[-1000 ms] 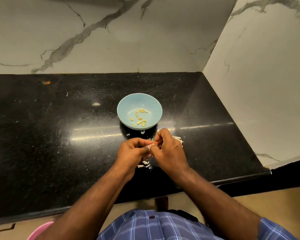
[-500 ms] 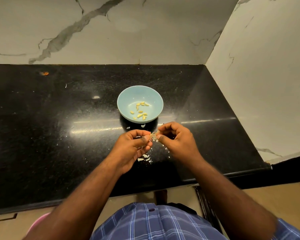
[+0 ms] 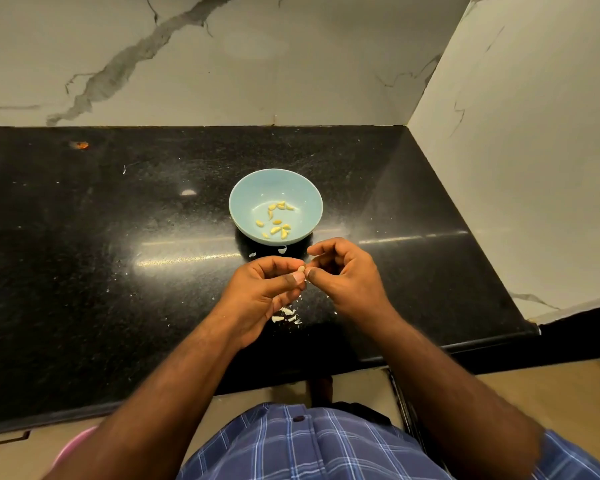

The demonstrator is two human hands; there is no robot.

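Hands have parted, mid-frame — left hand [image 3: 267,292] pinches a light, slippery seed [image 3: 301,269] by its sides — right hand [image 3: 347,275] curled, grip unclear

1. shirt [image 3: 312,445]: woven check, mid-blue ground crossed by white and pale-blue lines; worn buttoned at front.
2. button [image 3: 299,418]: one seen, small, round, dark, set on centre placket.
3. right sleeve [image 3: 575,460]: short, same check, seen only in part at lower corner.
4. left forearm [image 3: 174,386], right forearm [image 3: 440,368]: uncovered.
5. left grip [image 3: 267,292], right grip [image 3: 347,278]: bare, ungloved.
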